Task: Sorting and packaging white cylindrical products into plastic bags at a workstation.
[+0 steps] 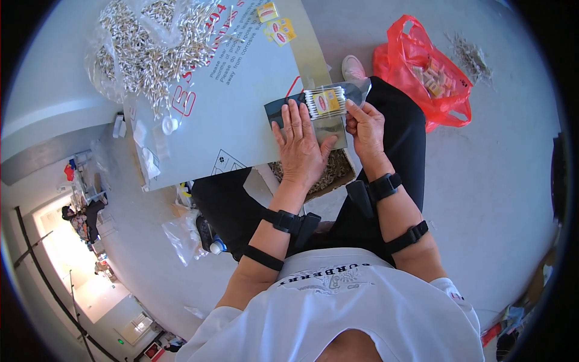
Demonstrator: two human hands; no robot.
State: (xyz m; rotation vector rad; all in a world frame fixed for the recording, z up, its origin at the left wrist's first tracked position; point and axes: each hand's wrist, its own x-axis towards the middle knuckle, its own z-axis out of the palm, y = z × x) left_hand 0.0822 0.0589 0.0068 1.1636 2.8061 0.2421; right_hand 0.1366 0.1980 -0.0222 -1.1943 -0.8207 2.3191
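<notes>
Packet of cotton swabs (pixel 325 101) at cardboard sheet's (pixel 241 114) near edge, right hand (pixel 365 127) pinching its end, left hand (pixel 298 145) flat, open, fingertips touching it

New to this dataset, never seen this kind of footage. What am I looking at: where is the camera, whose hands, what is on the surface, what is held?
One fisheye camera worn on a person's head looks down, so edges curve. No machine: two bare hands, with black straps on the wrists and forearms. The person sits over a grey cardboard sheet. The left hand lies flat on a dark flat piece at its edge. The right hand holds a clear packet of cotton swabs with a yellow label. A loose heap of swabs sits at the far left, an open box of swabs lies below the hands, and a red plastic bag lies on the floor.
</notes>
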